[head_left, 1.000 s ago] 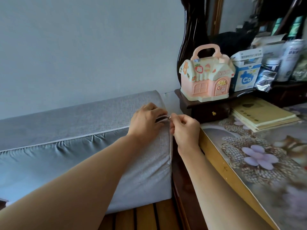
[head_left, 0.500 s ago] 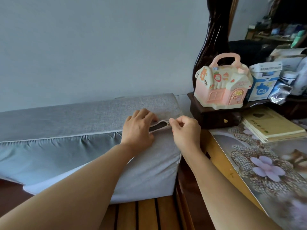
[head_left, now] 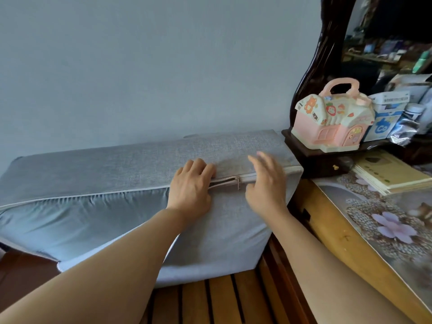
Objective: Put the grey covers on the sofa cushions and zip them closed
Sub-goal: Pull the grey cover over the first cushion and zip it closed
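The left hand (head_left: 190,190) is lying flat on the grey cover (head_left: 131,164), its fingertips curling into the unzipped gap, while the right hand (head_left: 266,185) is hovering just beside the zipper pull (head_left: 238,182) with fingers spread and blurred, holding nothing. The covered cushion (head_left: 222,230) is leaning against the wall on wooden slats (head_left: 224,300), a pink toy house (head_left: 332,122) sitting beyond on the tabletop (head_left: 350,232)

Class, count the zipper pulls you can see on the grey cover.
1: the zipper pull hangs between the left hand and right hand. Others may be hidden.
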Tool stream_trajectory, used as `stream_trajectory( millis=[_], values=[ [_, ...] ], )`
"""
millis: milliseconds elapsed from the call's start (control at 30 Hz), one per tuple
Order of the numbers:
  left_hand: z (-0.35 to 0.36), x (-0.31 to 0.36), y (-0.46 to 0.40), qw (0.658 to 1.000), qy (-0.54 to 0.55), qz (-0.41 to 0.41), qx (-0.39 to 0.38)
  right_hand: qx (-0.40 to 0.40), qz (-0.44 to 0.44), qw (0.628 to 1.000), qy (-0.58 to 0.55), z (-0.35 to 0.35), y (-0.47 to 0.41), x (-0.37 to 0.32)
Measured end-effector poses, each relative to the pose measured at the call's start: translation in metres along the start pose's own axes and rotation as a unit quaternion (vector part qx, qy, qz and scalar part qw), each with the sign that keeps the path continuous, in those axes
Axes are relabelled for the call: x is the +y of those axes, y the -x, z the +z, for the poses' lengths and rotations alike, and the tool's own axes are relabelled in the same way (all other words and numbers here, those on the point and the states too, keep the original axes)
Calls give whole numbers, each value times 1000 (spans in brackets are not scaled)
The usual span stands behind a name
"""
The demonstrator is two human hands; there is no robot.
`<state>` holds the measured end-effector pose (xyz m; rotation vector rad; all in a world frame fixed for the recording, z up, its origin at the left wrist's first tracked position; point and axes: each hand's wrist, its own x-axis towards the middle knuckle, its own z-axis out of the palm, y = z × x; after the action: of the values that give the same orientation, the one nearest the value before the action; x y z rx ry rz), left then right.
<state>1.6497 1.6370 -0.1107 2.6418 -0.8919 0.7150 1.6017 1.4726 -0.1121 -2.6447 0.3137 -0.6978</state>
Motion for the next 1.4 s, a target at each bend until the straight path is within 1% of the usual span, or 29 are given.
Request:
stream_trajectory(
  millis=[33,67,200,400,533,700,800,933,1033,1133,1167,1233,1300,1400],
  values=[
    [0,-2,3,1000,-6,-1,1,-31,-32,998,34,5,0,1],
    [0,-5,6,1000,-15,-6,3,-35,-45,997,52,11,-1,1],
    [-7,-26,19,996,-62,-55,14,30,-47,997,44,24,0,2],
    [-28,-58,40,992,-104,-68,-1,15,-49,998,44,22,0,1],
    [-39,-77,47,995,-84,-55,-7,14,-44,998,37,23,1,-3],
    [-42,-93,52,999,-35,-5,1,36,-55,998,6,21,-1,-1],
    [-42,-98,57,999,-23,-8,27,46,-60,997,-15,22,-1,-3],
    [-47,-111,63,999,-42,-19,18,44,-48,998,-13,25,4,-7],
    [-53,-133,74,997,-64,-40,1,60,-17,998,-22,27,10,-15],
    [-59,-146,76,998,-55,-25,3,129,52,990,2,34,17,-31],
    [-59,-147,74,999,-49,-19,5,139,80,987,-10,36,18,-37],
    [-60,-148,72,999,-34,-15,7,131,141,978,-85,40,19,-46],
    [-59,-149,72,1000,-22,-14,13,120,191,961,-160,41,17,-51],
    [-58,-150,73,1000,-11,-17,21,141,214,940,-225,40,17,-53]
  ],
)
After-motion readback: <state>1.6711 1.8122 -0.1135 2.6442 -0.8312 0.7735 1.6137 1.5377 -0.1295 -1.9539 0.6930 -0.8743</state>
